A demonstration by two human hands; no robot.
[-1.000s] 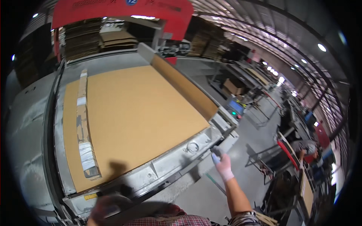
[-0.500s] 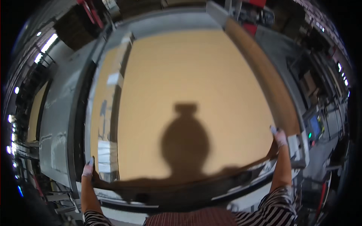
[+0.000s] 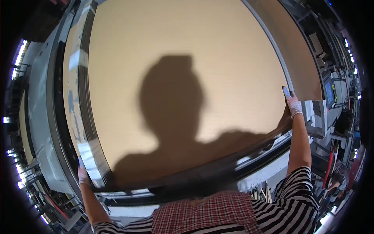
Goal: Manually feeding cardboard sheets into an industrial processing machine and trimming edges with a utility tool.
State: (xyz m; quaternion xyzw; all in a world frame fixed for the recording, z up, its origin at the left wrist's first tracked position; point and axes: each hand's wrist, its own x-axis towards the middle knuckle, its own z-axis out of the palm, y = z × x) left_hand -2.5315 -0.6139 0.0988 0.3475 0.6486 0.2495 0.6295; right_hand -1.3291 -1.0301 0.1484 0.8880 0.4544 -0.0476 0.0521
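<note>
Step in hand, as I read it: gripping a large cardboard sheet (image 3: 183, 78) by its two near corners, arms spread wide, sheet lying flat on the machine bed (image 3: 43, 117).

Left hand (image 3: 82, 175), gloved, at 7 o'clock on the sheet's near-left corner. Fingers wrap the edge, but too small and shadowed to tell how tight.
Right hand (image 3: 293, 104), gloved, at 3 o'clock on the near-right corner. Fingers pressed together, pointing up along the edge, thumb under, clamped on the sheet.

The sheet fills most of the view, centre to 12 o'clock, with the person's shadow across its middle. Near edge bows along the dark front rail (image 3: 218, 171) from 7 to 4 o'clock.

Next move, my guess: a lift or slide needs both corners raised evenly, or the sheet sags or kinks mid-span.

Room: tight at 9 o'clock, where a taped strip (image 3: 80, 117) and the bed's metal side run alongside. At 3 o'clock a control panel with screen (image 3: 328, 93) sits just beside the right hand. Open floor only at 5 o'clock.
</note>
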